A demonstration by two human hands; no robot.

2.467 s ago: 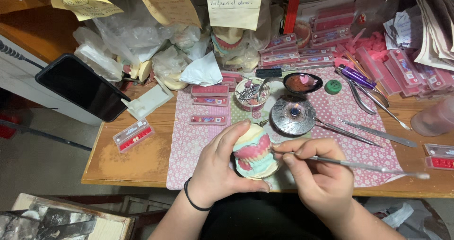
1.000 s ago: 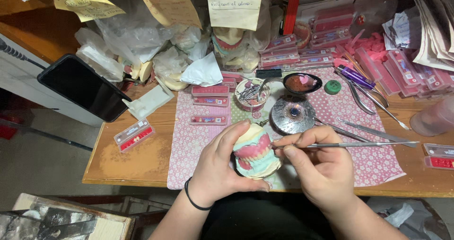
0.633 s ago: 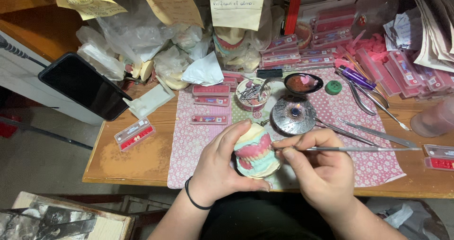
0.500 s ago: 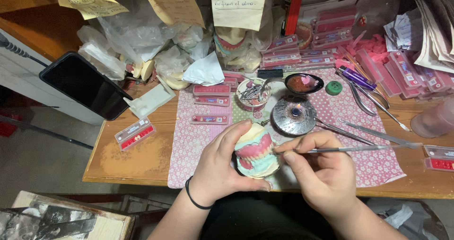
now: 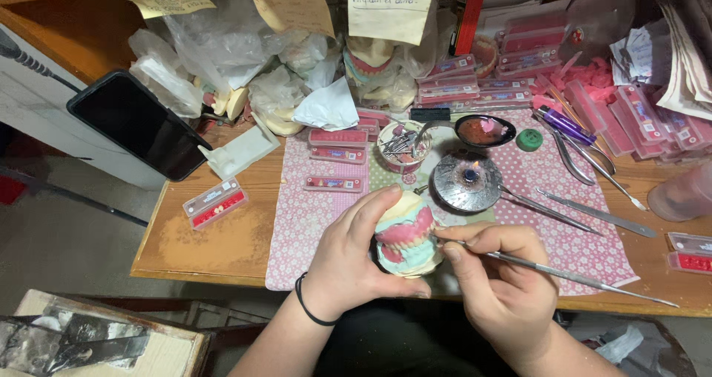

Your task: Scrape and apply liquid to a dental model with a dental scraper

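My left hand [image 5: 348, 262] grips a denture model [image 5: 406, 236] with pink gums, white teeth and pale blue and cream plaster bases, held over the table's front edge. My right hand [image 5: 504, 280] pinches a thin metal carving tool [image 5: 564, 274] like a pen. The tool's tip touches the right side of the model, and its long handle points off to the right. A black band circles my left wrist.
A pink dotted mat [image 5: 311, 214] covers the wooden table [image 5: 215, 240]. On it stand a round metal burner [image 5: 467, 180], a spoon of pink wax [image 5: 483, 130], a cup of tools [image 5: 400, 145], pliers [image 5: 575, 154] and spatulas [image 5: 593, 212]. Red tooth cards [image 5: 215, 202], a dark tablet [image 5: 141, 123] and plastic bags surround it.
My right hand has turned the tool, so its handle dips lower toward the right. The tip stays against the model. My left hand has barely moved.
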